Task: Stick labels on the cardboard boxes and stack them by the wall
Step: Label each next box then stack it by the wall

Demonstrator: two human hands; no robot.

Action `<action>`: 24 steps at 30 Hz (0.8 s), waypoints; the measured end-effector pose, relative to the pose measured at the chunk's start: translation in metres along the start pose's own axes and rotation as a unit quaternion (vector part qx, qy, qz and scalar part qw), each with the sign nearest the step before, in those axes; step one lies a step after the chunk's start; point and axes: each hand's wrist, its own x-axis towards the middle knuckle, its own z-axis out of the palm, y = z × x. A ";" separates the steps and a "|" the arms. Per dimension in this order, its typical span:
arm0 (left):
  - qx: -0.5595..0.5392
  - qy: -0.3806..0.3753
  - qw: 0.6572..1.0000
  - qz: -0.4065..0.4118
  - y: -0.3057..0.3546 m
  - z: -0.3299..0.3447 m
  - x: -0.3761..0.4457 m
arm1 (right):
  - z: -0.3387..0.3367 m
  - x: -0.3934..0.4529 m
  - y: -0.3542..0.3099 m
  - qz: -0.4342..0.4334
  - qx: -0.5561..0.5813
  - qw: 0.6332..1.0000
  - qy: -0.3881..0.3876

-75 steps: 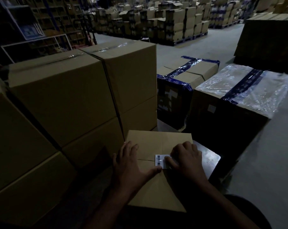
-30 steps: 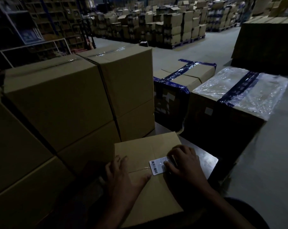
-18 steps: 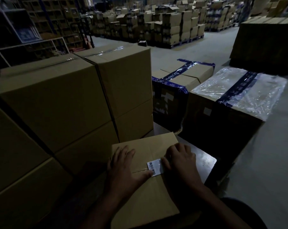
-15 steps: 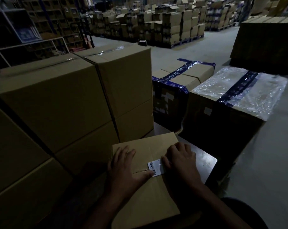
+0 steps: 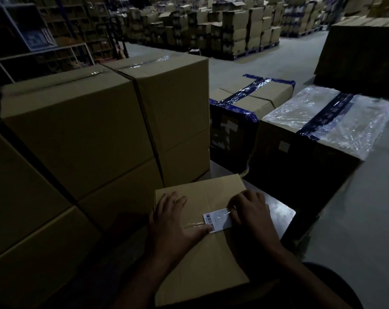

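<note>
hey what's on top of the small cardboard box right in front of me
A white barcode label lies over its taped seam. The left hand rests flat, thumb on the label; the right hand covers the label's right edge.

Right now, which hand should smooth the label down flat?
The right hand: its fingers already sit curled on the label. The left hand lies flat, steadying the cardboard box, its thumb touching the label's corner.
</note>
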 end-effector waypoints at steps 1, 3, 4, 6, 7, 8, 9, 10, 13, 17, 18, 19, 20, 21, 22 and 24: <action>0.000 -0.001 1.000 -0.002 0.000 0.000 0.000 | -0.002 -0.001 -0.002 0.003 -0.003 1.000 -0.004; -0.002 0.005 1.000 -0.001 0.000 0.000 0.000 | -0.005 0.000 -0.006 0.011 -0.009 1.000 -0.014; -0.004 0.008 1.000 -0.001 0.001 0.000 0.000 | -0.005 0.001 -0.007 0.013 -0.014 1.000 -0.017; 0.002 0.006 1.000 -0.002 0.001 0.000 -0.001 | -0.004 0.004 -0.007 0.010 -0.019 1.000 -0.017; 0.008 0.006 1.000 -0.001 0.001 -0.001 -0.001 | -0.003 0.005 -0.005 0.010 -0.010 1.000 -0.016; 0.011 0.007 1.000 0.000 0.002 -0.001 -0.001 | -0.002 0.006 -0.003 0.014 0.008 1.000 -0.013; 0.011 0.010 1.000 0.000 0.002 -0.001 -0.001 | 0.000 0.007 0.001 0.021 0.032 0.999 -0.006; 0.011 0.010 1.000 -0.001 0.002 0.000 -0.001 | 0.001 0.007 0.004 0.025 0.054 0.998 0.006; 0.017 0.008 1.000 -0.005 0.003 0.001 -0.002 | 0.002 0.006 0.009 0.010 0.050 0.999 0.018; 0.014 0.006 1.000 -0.004 0.003 0.000 -0.001 | -0.001 0.004 0.002 0.001 -0.002 1.000 -0.011; 0.013 0.004 1.000 -0.005 0.003 0.000 -0.001 | -0.003 0.004 0.001 0.001 0.002 1.000 -0.012; 0.013 0.002 1.000 -0.005 0.003 0.000 -0.002 | -0.004 0.006 0.001 0.003 0.018 1.000 -0.014; 0.014 0.000 1.000 -0.005 0.003 -0.001 -0.002 | -0.006 0.007 0.002 0.009 0.041 0.999 -0.012; 0.012 -0.001 1.000 -0.006 0.003 -0.001 -0.002 | -0.006 0.007 0.004 0.017 0.064 0.998 -0.007; 0.008 -0.003 1.000 -0.007 0.003 -0.002 -0.002 | -0.006 0.005 0.005 0.021 0.078 0.997 0.001; -0.001 -0.006 1.000 -0.014 0.003 -0.002 -0.003 | -0.007 -0.008 0.003 0.029 0.073 0.997 0.029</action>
